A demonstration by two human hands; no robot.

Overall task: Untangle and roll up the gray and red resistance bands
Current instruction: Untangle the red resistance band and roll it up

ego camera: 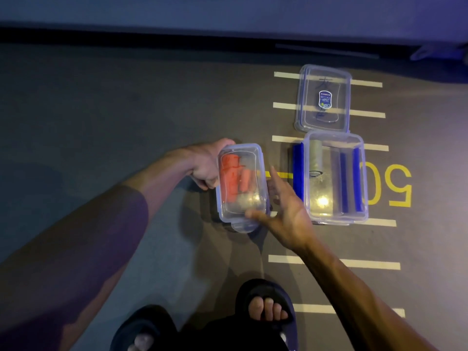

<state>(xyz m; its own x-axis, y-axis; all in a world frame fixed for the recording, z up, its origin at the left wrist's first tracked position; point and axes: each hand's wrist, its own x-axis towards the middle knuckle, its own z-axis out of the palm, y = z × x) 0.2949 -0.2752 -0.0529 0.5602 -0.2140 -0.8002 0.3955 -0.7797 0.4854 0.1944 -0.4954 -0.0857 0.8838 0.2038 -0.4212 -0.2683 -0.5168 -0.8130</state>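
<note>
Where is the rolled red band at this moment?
In the head view, the red band lies rolled inside the lidded clear box at centre, gripped by the left hand, the right hand touching its near right corner.

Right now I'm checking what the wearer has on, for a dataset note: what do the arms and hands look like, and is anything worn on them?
Both arms are bare, with no sleeves showing. The left hand and right hand carry no gloves, and I can make out no rings, watch or markings. Lighting is dim and bluish, so fine detail is unclear.
</note>
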